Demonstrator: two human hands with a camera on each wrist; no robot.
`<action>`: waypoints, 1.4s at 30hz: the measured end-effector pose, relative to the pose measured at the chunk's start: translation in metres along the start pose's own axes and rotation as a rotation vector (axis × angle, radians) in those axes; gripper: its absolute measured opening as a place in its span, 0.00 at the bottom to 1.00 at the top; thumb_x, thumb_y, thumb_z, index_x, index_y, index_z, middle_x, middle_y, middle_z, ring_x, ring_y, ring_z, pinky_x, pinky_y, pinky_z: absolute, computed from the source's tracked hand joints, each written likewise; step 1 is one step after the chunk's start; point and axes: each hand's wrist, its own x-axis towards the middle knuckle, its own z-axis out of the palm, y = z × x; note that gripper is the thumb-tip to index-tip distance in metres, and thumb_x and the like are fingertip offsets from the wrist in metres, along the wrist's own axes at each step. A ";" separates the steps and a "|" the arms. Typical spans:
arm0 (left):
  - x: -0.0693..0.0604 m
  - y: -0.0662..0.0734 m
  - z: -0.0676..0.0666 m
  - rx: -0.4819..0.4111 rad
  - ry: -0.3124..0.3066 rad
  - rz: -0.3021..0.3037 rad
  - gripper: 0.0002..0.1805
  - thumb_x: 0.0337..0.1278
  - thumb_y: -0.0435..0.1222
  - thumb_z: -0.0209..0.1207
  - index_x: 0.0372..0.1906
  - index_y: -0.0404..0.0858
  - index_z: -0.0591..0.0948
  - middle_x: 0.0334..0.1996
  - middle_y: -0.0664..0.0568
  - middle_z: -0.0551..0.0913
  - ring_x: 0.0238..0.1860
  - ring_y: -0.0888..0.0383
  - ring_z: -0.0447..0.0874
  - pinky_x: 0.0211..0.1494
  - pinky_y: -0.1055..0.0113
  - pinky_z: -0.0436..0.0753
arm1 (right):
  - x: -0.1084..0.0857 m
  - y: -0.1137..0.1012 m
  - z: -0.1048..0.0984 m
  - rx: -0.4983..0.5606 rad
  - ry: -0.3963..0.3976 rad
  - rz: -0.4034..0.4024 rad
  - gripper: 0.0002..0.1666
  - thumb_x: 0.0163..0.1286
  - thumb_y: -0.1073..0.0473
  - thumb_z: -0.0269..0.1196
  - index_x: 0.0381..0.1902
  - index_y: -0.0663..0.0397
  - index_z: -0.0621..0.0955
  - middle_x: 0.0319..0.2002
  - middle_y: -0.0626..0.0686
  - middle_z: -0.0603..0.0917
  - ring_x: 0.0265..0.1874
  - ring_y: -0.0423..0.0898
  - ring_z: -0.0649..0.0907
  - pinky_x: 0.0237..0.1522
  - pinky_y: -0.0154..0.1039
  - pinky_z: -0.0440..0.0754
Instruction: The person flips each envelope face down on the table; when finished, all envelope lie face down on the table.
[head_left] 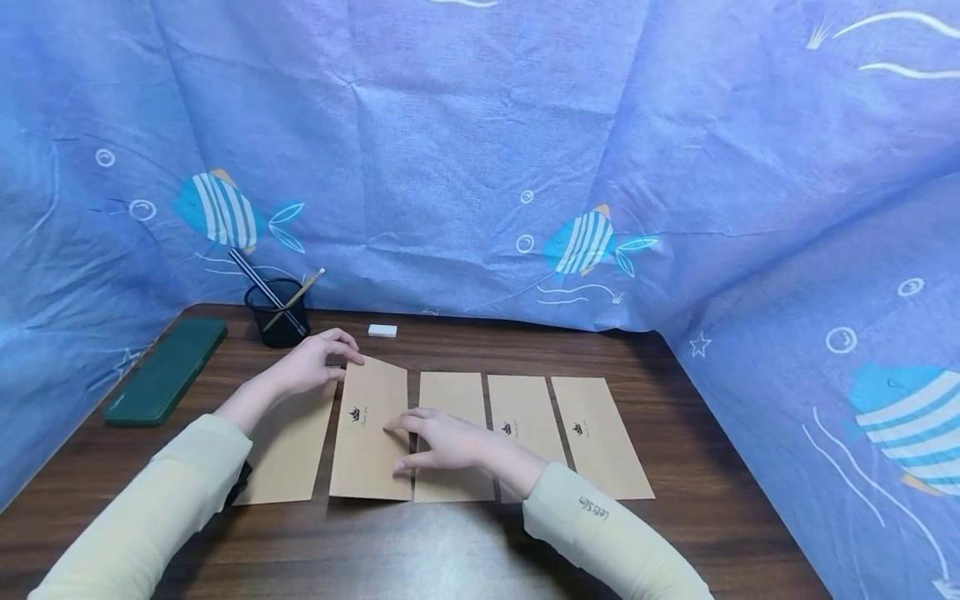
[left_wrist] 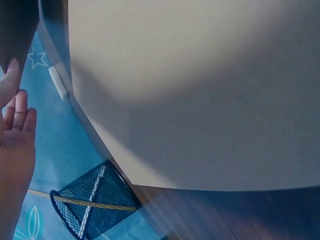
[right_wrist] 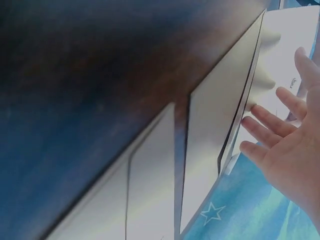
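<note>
Several tan paper pieces lie side by side on the table. In the head view the second from the left [head_left: 371, 450], printed with a small crown, is tilted up, its left edge raised. My left hand [head_left: 311, 362] pinches its top left corner; in the left wrist view the left hand [left_wrist: 17, 135] is at the dark edge of a sheet. My right hand [head_left: 442, 439] reaches over this piece's right edge, fingers spread, fingertips at its surface. The right wrist view shows the right hand [right_wrist: 290, 135] with spread fingers beside the raised piece [right_wrist: 280, 50]. The leftmost piece [head_left: 296, 450] lies partly under my left forearm.
A black mesh cup [head_left: 283, 327] with a pencil and a striped stick stands at the back left, a green case [head_left: 167, 371] left of it. A white eraser [head_left: 382, 331] lies behind the papers. Blue fish-print cloth [head_left: 450, 167] surrounds the wooden table [head_left: 705, 467].
</note>
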 end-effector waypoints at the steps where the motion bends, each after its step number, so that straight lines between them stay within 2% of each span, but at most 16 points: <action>1: 0.000 0.000 0.000 0.007 0.010 0.005 0.16 0.41 0.22 0.67 0.38 0.39 0.86 0.44 0.45 0.78 0.47 0.46 0.77 0.51 0.49 0.74 | 0.000 0.000 0.000 0.002 -0.001 0.001 0.38 0.64 0.38 0.59 0.67 0.50 0.67 0.63 0.51 0.72 0.62 0.44 0.71 0.64 0.35 0.66; 5: 0.002 0.003 -0.002 0.011 0.028 -0.010 0.14 0.41 0.23 0.67 0.36 0.40 0.86 0.42 0.47 0.78 0.45 0.48 0.77 0.50 0.51 0.75 | 0.000 -0.001 -0.002 0.033 0.000 0.033 0.40 0.65 0.35 0.56 0.69 0.48 0.65 0.66 0.52 0.69 0.64 0.45 0.70 0.65 0.37 0.66; 9: 0.006 0.006 -0.005 0.009 0.026 -0.017 0.12 0.43 0.24 0.67 0.34 0.41 0.86 0.41 0.49 0.78 0.44 0.51 0.77 0.49 0.53 0.75 | -0.002 -0.004 -0.008 0.106 0.037 0.043 0.39 0.66 0.36 0.55 0.69 0.45 0.64 0.67 0.51 0.68 0.65 0.45 0.68 0.65 0.39 0.66; 13: 0.010 0.008 -0.008 0.011 0.025 0.014 0.11 0.43 0.26 0.68 0.32 0.43 0.86 0.39 0.51 0.79 0.43 0.53 0.78 0.48 0.54 0.76 | -0.004 -0.009 -0.016 0.190 0.087 0.026 0.36 0.67 0.40 0.57 0.68 0.46 0.66 0.65 0.49 0.70 0.62 0.46 0.72 0.62 0.37 0.69; 17: 0.013 0.010 -0.012 0.013 0.033 0.042 0.10 0.43 0.28 0.69 0.30 0.45 0.85 0.38 0.53 0.80 0.44 0.53 0.78 0.47 0.55 0.76 | -0.004 -0.013 -0.020 0.284 0.129 0.027 0.35 0.66 0.44 0.60 0.67 0.49 0.66 0.61 0.51 0.73 0.54 0.47 0.77 0.54 0.34 0.75; 20: 0.014 0.011 -0.014 0.003 0.053 0.070 0.09 0.42 0.28 0.69 0.29 0.45 0.84 0.37 0.54 0.80 0.43 0.54 0.78 0.46 0.55 0.77 | -0.003 -0.018 -0.021 0.337 0.147 0.043 0.36 0.65 0.45 0.61 0.68 0.50 0.66 0.61 0.52 0.74 0.53 0.46 0.78 0.49 0.33 0.78; 24: 0.017 0.011 -0.016 -0.012 0.082 0.108 0.09 0.42 0.28 0.69 0.28 0.44 0.83 0.35 0.55 0.80 0.41 0.57 0.79 0.44 0.56 0.77 | -0.004 -0.024 -0.023 0.353 0.161 0.091 0.38 0.65 0.42 0.60 0.69 0.48 0.64 0.63 0.49 0.73 0.57 0.44 0.76 0.54 0.34 0.75; 27: 0.019 0.011 -0.019 -0.007 0.102 0.123 0.10 0.42 0.28 0.69 0.27 0.45 0.82 0.34 0.56 0.80 0.40 0.58 0.78 0.43 0.57 0.77 | -0.003 -0.029 -0.024 0.392 0.165 0.125 0.40 0.64 0.40 0.60 0.69 0.46 0.62 0.64 0.49 0.72 0.57 0.44 0.77 0.58 0.36 0.73; 30: 0.022 0.013 -0.021 -0.008 0.119 0.123 0.09 0.43 0.28 0.69 0.28 0.44 0.81 0.33 0.56 0.79 0.38 0.59 0.77 0.42 0.59 0.76 | -0.003 -0.032 -0.025 0.452 0.175 0.138 0.41 0.64 0.40 0.60 0.70 0.45 0.60 0.63 0.51 0.72 0.57 0.46 0.77 0.57 0.38 0.75; 32: 0.024 0.015 -0.024 -0.009 0.123 0.116 0.08 0.44 0.29 0.69 0.29 0.42 0.81 0.32 0.56 0.78 0.36 0.60 0.76 0.40 0.61 0.76 | -0.002 -0.033 -0.025 0.498 0.183 0.138 0.41 0.64 0.42 0.61 0.70 0.45 0.59 0.63 0.53 0.72 0.55 0.46 0.79 0.55 0.35 0.76; 36: 0.028 0.022 -0.029 -0.014 0.123 0.086 0.09 0.45 0.31 0.69 0.32 0.41 0.80 0.31 0.55 0.78 0.33 0.62 0.75 0.37 0.65 0.75 | -0.001 -0.033 -0.025 0.600 0.197 0.151 0.39 0.65 0.47 0.62 0.70 0.44 0.58 0.59 0.55 0.74 0.49 0.42 0.81 0.42 0.31 0.81; 38: 0.030 0.025 -0.032 -0.026 0.119 0.064 0.10 0.47 0.32 0.68 0.34 0.41 0.79 0.31 0.55 0.78 0.32 0.62 0.75 0.37 0.66 0.75 | -0.001 -0.032 -0.026 0.645 0.208 0.166 0.38 0.66 0.51 0.62 0.69 0.44 0.59 0.58 0.56 0.75 0.45 0.42 0.82 0.35 0.33 0.83; 42: 0.035 0.031 -0.036 -0.050 0.118 0.033 0.13 0.49 0.32 0.67 0.39 0.41 0.77 0.32 0.54 0.77 0.33 0.60 0.74 0.37 0.66 0.74 | 0.000 -0.031 -0.026 0.660 0.264 0.193 0.37 0.63 0.59 0.63 0.68 0.46 0.62 0.56 0.56 0.78 0.42 0.41 0.82 0.41 0.33 0.82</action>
